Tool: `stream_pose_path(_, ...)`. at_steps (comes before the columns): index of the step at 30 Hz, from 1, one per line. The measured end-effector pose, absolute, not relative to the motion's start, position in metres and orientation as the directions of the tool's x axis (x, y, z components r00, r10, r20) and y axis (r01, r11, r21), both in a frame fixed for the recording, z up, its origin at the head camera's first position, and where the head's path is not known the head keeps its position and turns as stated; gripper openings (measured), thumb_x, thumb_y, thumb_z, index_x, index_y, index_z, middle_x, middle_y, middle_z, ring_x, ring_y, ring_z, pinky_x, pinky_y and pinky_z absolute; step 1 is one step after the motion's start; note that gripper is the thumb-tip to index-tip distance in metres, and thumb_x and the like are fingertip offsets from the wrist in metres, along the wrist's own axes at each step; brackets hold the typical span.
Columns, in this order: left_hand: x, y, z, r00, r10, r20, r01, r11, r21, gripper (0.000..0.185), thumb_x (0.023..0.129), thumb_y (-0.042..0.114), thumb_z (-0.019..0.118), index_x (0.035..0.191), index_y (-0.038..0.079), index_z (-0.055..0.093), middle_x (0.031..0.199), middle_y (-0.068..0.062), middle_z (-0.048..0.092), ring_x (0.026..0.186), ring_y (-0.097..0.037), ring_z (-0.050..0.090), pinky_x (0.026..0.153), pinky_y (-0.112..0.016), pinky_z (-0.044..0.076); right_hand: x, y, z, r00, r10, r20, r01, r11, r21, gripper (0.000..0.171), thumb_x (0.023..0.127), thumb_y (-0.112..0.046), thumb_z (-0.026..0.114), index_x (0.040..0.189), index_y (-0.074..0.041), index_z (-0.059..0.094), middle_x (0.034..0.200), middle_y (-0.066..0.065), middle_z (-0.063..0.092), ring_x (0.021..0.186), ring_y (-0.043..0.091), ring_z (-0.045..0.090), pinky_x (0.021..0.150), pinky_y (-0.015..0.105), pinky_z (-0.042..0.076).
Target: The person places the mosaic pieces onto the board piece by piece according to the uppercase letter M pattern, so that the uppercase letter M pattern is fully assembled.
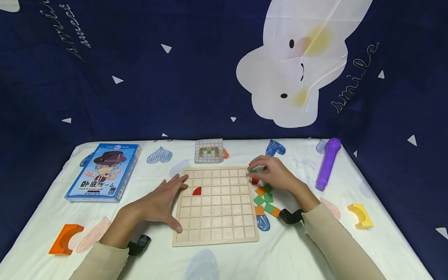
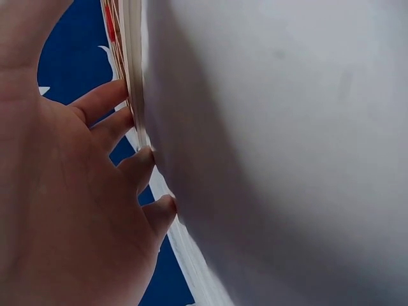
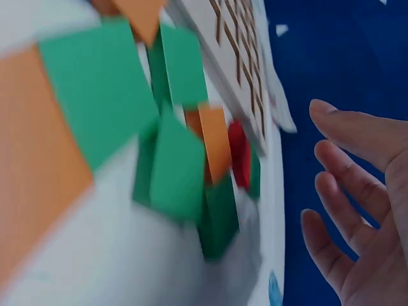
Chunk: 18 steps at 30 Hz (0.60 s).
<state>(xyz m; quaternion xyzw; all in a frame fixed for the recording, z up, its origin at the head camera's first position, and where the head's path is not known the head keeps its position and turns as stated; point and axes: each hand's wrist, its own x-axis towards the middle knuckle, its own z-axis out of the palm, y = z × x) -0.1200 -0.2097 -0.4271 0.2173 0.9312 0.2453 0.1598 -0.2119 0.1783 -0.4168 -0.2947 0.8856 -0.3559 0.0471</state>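
Note:
A wooden grid board (image 1: 215,221) lies in the middle, with one red quarter-circle piece (image 1: 197,191) in a cell near its left side. My left hand (image 1: 159,202) spreads along the board's left edge, thumb near the lower corner and fingers at the upper part of that side. Over the board's upper right corner is my right hand (image 1: 276,173), fingers loosely bent and apart, with nothing between them in the right wrist view. Beneath and beside it lie a red piece (image 3: 239,153), green tiles (image 1: 259,200) and orange tiles (image 1: 259,210), loosely grouped.
A pattern card (image 1: 209,151) lies behind the board. To the left are a blue game box (image 1: 103,173) and an orange arch block (image 1: 65,239). On the right lie a purple microphone-shaped stick (image 1: 328,164) and a yellow arch block (image 1: 361,216). A dark blue curtain (image 1: 196,89) hangs behind.

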Motion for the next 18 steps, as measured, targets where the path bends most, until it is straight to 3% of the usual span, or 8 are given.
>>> stream_pose_path(10,-0.119,-0.210,-0.427,-0.857,0.483,-0.180,0.328,0.780,0.534,0.133,0.044,0.069,0.094,0.148,0.004,0.043,0.172,-0.013,0.021,0.160,-0.044,0.013,0.128,-0.068,0.013,-0.219,0.199,-0.424,-0.856,-0.510,0.078,-0.419,0.598,-0.683,0.026,0.088,-0.013,0.079,0.113,-0.009,0.076,0.127,0.008,0.072,0.121,0.027,0.065,0.095,0.045,0.060)
stream_pose_path(18,-0.120,-0.210,-0.428,-0.856,0.485,-0.180,0.332,0.782,0.528,0.134,0.044,0.070,0.093,0.149,0.005,0.042,0.172,-0.013,0.020,0.160,-0.044,0.013,0.128,-0.068,0.013,-0.220,0.200,-0.438,-0.861,-0.508,0.000,-0.377,0.640,-0.670,0.032,0.087,-0.017,0.080,0.119,-0.018,0.076,0.128,0.001,0.073,0.119,0.021,0.065,0.096,0.036,0.056)
